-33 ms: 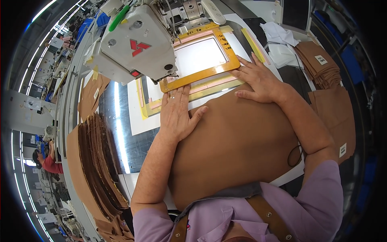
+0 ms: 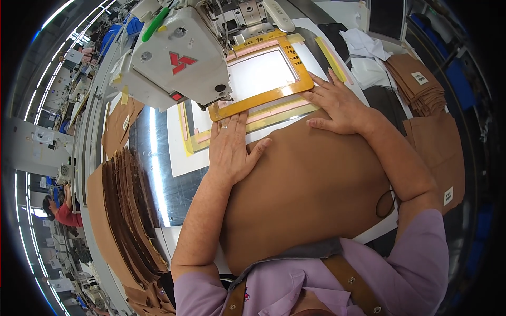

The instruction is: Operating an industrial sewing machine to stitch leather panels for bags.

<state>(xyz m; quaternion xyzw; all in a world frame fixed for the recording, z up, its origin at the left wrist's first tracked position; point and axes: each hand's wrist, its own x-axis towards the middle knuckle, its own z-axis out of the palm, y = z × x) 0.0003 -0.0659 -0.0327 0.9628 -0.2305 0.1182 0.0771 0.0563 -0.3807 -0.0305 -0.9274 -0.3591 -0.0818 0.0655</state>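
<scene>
A large brown fabric panel (image 2: 305, 179) lies in front of me, its far edge close to an orange-yellow clamp frame (image 2: 263, 104). My left hand (image 2: 230, 147) rests flat with fingers stretched, their tips at the frame's near left corner and the thumb on the fabric. My right hand (image 2: 337, 105) is spread at the frame's near right corner, its thumb also over the fabric. Neither hand grasps anything. Beneath the frame is a clear template (image 2: 197, 139) edged with yellow and pink strips. The white sewing machine head (image 2: 179, 58) stands over the frame's left side.
A stack of brown fabric pieces (image 2: 118, 210) stands at the left, with another brown piece (image 2: 120, 126) behind it. More folded brown fabric (image 2: 416, 87) and white cloth (image 2: 366, 52) lie at the right. A thin dark cord loop (image 2: 385, 204) is near my right elbow. A person (image 2: 66, 210) sits far left.
</scene>
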